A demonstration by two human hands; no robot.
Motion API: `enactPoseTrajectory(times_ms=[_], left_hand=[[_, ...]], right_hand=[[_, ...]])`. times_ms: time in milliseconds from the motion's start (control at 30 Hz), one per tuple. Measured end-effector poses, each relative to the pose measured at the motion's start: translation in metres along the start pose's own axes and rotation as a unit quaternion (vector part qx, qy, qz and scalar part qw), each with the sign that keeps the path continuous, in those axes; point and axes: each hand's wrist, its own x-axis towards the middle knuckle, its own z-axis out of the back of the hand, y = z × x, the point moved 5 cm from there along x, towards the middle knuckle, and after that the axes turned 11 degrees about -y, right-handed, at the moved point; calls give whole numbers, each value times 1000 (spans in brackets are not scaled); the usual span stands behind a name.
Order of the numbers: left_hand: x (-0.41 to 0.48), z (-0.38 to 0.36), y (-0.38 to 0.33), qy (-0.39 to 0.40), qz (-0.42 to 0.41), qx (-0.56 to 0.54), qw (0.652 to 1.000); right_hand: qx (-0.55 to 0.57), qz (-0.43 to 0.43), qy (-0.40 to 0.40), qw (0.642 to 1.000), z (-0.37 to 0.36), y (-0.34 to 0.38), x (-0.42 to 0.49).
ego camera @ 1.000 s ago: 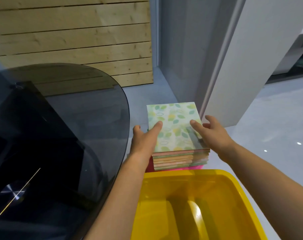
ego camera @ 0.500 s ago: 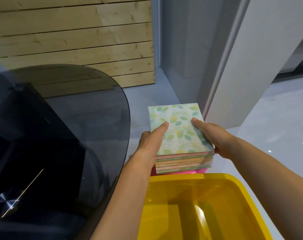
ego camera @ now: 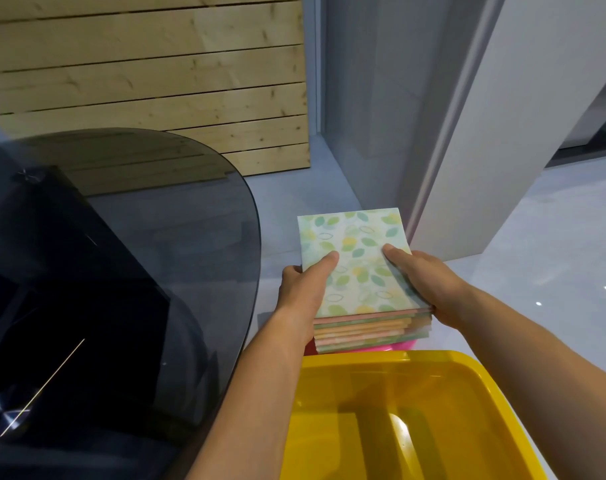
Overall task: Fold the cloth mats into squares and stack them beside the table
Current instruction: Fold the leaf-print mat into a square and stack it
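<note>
My left hand [ego camera: 303, 289] and right hand [ego camera: 429, 282] clamp the stack of folded leaf-print cloth mats [ego camera: 355, 258] from either side, thumbs on top, fingers curled round its edges. It sits over a pink plastic base [ego camera: 403, 345], right of the smoked glass table [ego camera: 190, 237], beyond the yellow plastic tub [ego camera: 468, 358]. The lower layers jut unevenly; a lopsided squeeze could shear the pile off its base.

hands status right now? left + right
left hand: grips the left side of the stack of folded mats, thumb on top.
right hand: grips the stack's right side, thumb on top.
</note>
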Motion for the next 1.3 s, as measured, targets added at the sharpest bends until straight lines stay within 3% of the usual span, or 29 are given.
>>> enactPoseTrajectory(times_ms=[433,700,833,1000,1300], left_hand=[[-36,-3,-19,17,-70,-70,995],[-114,13,-14,32,-136,-17,990],[-151,32,13,57,-110,-23,992],[-174,67,57,79,-50,-15,996],[-158,85,134,65,65,22,995]], right_hand=[[70,47,-69,994,21,5,-29],[62,53,-27,996,39,13,-108],[40,61,4,997,29,2,-160],[11,62,-14,998,8,-37,-206],[38,-47,57,997,-24,-129,-209]])
